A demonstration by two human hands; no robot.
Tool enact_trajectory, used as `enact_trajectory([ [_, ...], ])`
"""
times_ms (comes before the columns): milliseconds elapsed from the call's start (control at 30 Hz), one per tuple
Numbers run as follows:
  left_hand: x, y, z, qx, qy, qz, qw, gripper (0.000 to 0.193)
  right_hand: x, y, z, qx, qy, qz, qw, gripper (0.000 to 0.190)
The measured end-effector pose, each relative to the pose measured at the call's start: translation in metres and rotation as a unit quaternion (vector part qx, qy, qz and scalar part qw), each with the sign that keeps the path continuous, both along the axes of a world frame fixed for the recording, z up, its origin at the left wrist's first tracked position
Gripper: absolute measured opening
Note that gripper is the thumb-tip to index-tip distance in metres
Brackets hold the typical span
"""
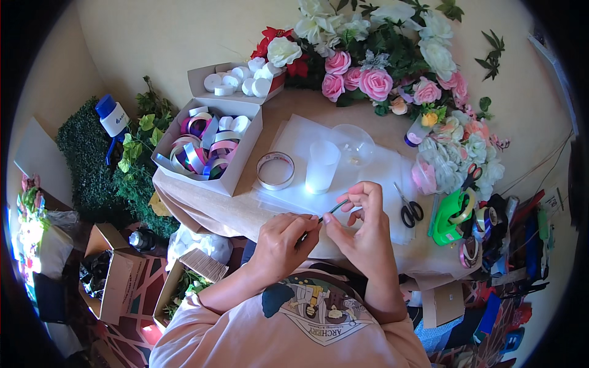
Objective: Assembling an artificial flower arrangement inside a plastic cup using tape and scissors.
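Note:
My left hand (pixel 286 241) pinches a thin dark green stem-like piece (pixel 338 207) just above the table's front edge. At its other end, the thumb and fingers of my right hand (pixel 363 230) hold the same piece, with the remaining fingers curled. Part of it is hidden inside my left fist. Behind my hands a frosted white cup (pixel 322 168) stands on stacked translucent sheets (pixel 294 138). A roll of clear tape (pixel 275 171) lies left of the cup. Black-handled scissors (pixel 411 213) lie to the right of my right hand.
An open white box (pixel 230 184) holds ribbon rolls at the left. Behind the sheets' cup sits a clear plastic dome (pixel 354 145). A green tape dispenser (pixel 447 218) stands at the right edge. Artificial roses (pixel 376 84) line the back; cardboard boxes (pixel 124 285) stand on the floor.

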State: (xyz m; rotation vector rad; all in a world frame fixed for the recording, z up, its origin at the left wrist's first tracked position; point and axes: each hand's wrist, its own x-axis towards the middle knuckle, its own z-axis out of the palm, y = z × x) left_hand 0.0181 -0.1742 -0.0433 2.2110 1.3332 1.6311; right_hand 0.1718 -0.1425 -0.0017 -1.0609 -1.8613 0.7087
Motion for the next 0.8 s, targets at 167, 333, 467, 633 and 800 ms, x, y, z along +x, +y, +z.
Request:
enact_trajectory([
  [167, 0.000, -0.006, 0.005, -0.102, -0.062, -0.035, 0.992, 0.014, 0.019, 0.013, -0.001, -0.101, -0.001, 0.160, 0.982, 0.056],
  [333, 0.001, -0.010, 0.008, -0.164, -0.103, -0.082, 0.978, 0.012, 0.016, 0.026, -0.011, -0.192, 0.109, 0.278, 0.935, 0.052],
  [467, 0.000, -0.010, 0.008, -0.181, -0.111, -0.100, 0.972, 0.012, 0.011, 0.027, -0.014, -0.189, 0.129, 0.312, 0.922, 0.038],
  [633, -0.001, -0.010, 0.008, -0.213, -0.115, -0.100, 0.965, 0.013, 0.012, 0.026, -0.015, -0.217, 0.168, 0.322, 0.906, 0.032],
  [800, -0.001, -0.009, 0.005, -0.189, -0.131, -0.099, 0.968, 0.012, 0.015, 0.027, -0.022, -0.203, 0.175, 0.306, 0.913, 0.031],
])
